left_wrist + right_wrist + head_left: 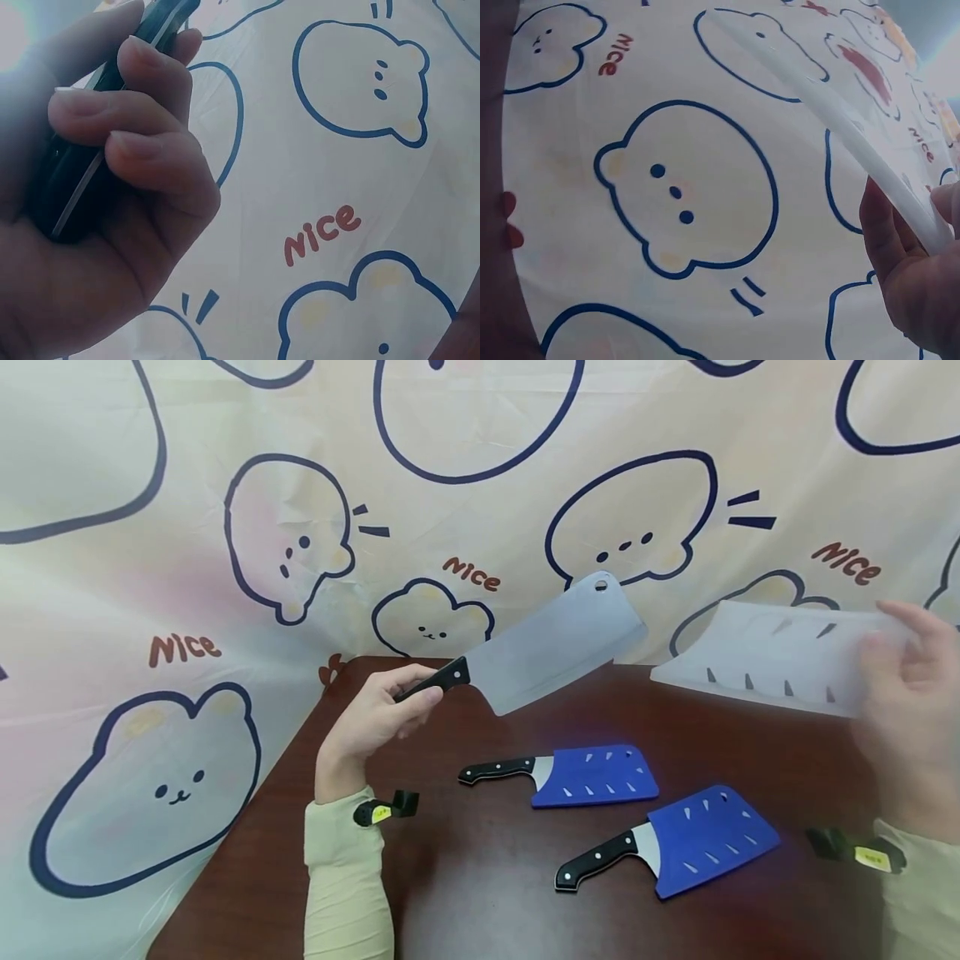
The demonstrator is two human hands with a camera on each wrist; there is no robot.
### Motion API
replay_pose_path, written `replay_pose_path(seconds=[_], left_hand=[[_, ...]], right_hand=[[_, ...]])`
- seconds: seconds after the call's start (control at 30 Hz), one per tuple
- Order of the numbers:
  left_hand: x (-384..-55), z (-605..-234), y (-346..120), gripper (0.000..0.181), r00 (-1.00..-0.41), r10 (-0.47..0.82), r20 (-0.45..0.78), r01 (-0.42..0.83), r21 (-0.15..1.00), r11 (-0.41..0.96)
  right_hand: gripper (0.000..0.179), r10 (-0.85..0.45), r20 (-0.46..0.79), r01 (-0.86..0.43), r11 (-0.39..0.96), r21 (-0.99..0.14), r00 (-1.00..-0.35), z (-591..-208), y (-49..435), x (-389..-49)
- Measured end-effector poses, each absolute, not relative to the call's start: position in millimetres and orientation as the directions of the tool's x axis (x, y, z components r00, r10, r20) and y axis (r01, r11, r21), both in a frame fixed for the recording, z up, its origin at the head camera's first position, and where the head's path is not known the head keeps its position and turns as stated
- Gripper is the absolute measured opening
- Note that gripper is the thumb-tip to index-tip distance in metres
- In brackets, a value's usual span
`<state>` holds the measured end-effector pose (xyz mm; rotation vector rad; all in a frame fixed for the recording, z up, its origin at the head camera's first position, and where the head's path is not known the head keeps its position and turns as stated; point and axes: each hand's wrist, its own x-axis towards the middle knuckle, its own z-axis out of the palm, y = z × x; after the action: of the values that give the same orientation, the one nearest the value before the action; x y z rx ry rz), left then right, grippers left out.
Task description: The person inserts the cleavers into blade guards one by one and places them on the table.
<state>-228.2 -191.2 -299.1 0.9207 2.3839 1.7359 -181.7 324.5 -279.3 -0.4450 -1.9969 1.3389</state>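
My left hand (378, 714) grips the black handle of a bare cleaver (558, 643), raised above the table with its blade pointing up and to the right. In the left wrist view, curled fingers (142, 112) wrap round the dark handle (79, 191). Over at the right, my right hand (911, 685), blurred, pinches one end of a white slotted blade cover (772, 656). The right wrist view shows this cover (840, 135) edge-on between thumb and fingers. Cover and cleaver are apart.
Two cleavers in blue covers lie on the dark brown table (465, 893): one cleaver (596, 777) near the middle, another cleaver (712, 843) closer and to the right. Behind the table hangs a pale cloth (420, 535) printed with cartoon outlines.
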Motion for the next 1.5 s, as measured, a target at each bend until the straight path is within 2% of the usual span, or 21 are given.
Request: replay_pose_path(seconds=[0.1,0.23,0.47,0.73,0.93,1.3,1.4,1.5], left_hand=[[-226.7,-298.8,-187.8,0.016,-0.82,0.486,0.303,0.433,0.883,0.18],[-225.8,-298.7,-184.7,0.017,-0.818,0.481,0.315,0.439,0.882,0.17],[-227.0,-301.2,-181.1,0.018,-0.808,0.483,0.337,0.457,0.877,0.152],[-227.2,-301.4,-174.6,0.024,-0.8,0.475,0.366,0.481,0.865,0.143],[-226.0,-301.1,-171.3,0.022,-0.797,0.48,0.366,0.487,0.86,0.153],[-228.4,-303.0,-170.8,0.022,-0.792,0.496,0.356,0.491,0.854,0.171],[-228.7,-303.2,-169.8,0.024,-0.793,0.503,0.344,0.477,0.864,0.161],[-228.7,-303.0,-168.1,0.027,-0.786,0.523,0.329,0.467,0.871,0.153]], right_hand=[[0.04,0.627,0.341,-0.106,0.381,-0.918,-0.701,-272.9,317.5,-178.5],[0.038,0.603,0.397,-0.213,0.355,-0.91,-0.692,-269.2,309.6,-176.6],[0.038,0.557,0.499,-0.269,0.445,-0.854,-0.663,-274.4,304.0,-174.0],[0.036,0.528,0.554,-0.352,0.439,-0.827,-0.643,-275.3,299.1,-174.3],[0.035,0.453,0.639,-0.486,0.417,-0.768,-0.621,-282.5,295.3,-174.7],[0.038,0.37,0.68,-0.505,0.468,-0.725,-0.634,-286.6,290.4,-174.8],[0.038,0.359,0.687,-0.539,0.433,-0.722,-0.632,-287.8,292.0,-176.1],[0.037,0.366,0.681,-0.622,0.282,-0.731,-0.634,-289.9,295.3,-178.7]])
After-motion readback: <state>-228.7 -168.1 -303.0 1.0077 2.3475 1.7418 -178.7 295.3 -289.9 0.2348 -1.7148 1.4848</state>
